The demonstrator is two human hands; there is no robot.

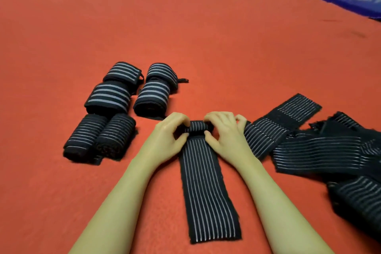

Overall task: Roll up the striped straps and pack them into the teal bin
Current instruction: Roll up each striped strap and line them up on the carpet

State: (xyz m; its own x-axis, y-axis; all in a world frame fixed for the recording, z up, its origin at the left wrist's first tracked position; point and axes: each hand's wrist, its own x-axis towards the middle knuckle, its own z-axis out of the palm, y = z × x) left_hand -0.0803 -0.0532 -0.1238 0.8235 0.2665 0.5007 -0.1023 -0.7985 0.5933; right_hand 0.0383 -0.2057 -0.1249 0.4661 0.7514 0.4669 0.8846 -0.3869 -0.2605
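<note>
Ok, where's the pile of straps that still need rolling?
In the head view the unrolled straps lie heaped on the red surface at the right, just beyond the right hand, opposite the finished rolls on the left.

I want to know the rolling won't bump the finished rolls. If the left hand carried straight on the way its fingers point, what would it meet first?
The left hand points up and rightward over the strap it grips; beyond lies bare red mat. The nearest finished roll sits just left of that line, though depth is uncertain.

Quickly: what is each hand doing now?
Left hand: pinches the rolled end of the strap.
Right hand: pinches the same roll.
</note>
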